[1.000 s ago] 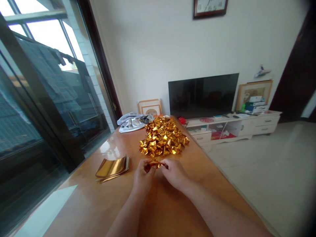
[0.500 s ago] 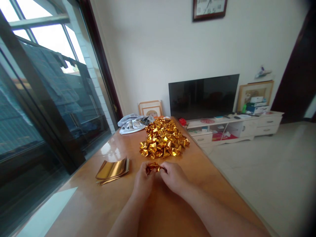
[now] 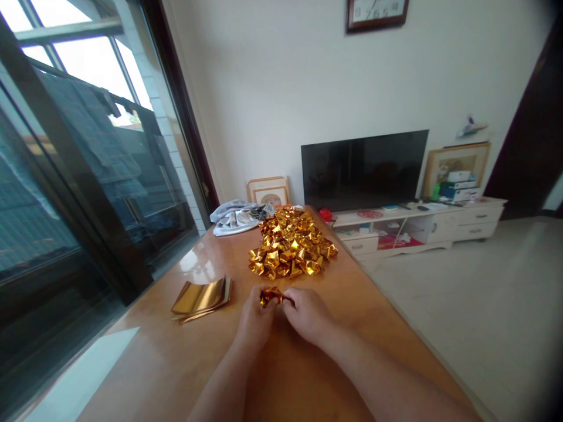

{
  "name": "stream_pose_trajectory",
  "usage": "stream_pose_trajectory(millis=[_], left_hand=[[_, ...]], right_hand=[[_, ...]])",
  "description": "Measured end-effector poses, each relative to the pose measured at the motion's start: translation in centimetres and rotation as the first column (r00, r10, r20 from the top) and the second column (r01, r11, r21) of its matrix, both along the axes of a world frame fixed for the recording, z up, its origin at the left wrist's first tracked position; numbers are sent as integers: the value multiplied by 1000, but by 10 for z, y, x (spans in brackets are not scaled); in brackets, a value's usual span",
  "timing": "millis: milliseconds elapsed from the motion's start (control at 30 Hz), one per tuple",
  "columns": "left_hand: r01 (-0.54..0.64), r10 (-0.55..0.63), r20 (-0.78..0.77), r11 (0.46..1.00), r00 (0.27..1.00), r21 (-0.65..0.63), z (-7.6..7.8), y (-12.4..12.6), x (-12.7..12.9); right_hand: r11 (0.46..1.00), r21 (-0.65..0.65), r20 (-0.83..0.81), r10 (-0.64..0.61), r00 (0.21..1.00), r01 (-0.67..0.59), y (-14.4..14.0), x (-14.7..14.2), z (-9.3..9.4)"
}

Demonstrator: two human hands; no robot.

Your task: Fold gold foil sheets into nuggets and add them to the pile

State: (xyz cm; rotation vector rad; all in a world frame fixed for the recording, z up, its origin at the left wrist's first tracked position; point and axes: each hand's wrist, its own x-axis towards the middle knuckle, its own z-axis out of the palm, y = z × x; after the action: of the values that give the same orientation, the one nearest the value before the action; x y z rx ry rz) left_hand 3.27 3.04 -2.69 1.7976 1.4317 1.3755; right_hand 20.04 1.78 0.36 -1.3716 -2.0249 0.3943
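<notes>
Our left hand [image 3: 255, 319] and right hand [image 3: 308, 315] partly hide the crinkled gold foil piece [image 3: 270, 295]. We see only the lower part of the brown-framed white wall clock [image 3: 377, 13]; the bottom edge crops the flat pale-green sheet [image 3: 85, 375].

Left forearm [image 3: 226, 375] and right forearm [image 3: 373, 366]: bare, extended forward, converging. Left hand [image 3: 255, 315]: one, curled, pinching. Right hand [image 3: 309, 315]: one, likewise in a pinch (back turned upward), just beside its fellow.

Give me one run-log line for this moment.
left hand: holding gold foil piece | right hand: pinching its end | foil sheets: stacked, left of hands | folded pieces: heaped beyond hands
</notes>
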Motion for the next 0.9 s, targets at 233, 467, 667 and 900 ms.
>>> stream_pose_trajectory(millis=[233, 467, 667, 900], left_hand=[[28, -29, -16, 999, 999, -27, -6, 3, 1], [66, -60, 97, 996, 993, -65, -1, -2, 8], [85, -12, 344, 976, 939, -198, 21, -15, 17], [126, -59, 208, 937, 976, -326, 27, -22, 17]], right_hand=[[991, 106, 67, -84, 994, 76, -2, 6, 9], [986, 157, 142, -79, 987, 57, 1, 10, 12], [982, 68, -31, -173, 984, 174, 8, 16, 12], [987, 77, -175, -127, 976, 142, 11, 14, 7]])
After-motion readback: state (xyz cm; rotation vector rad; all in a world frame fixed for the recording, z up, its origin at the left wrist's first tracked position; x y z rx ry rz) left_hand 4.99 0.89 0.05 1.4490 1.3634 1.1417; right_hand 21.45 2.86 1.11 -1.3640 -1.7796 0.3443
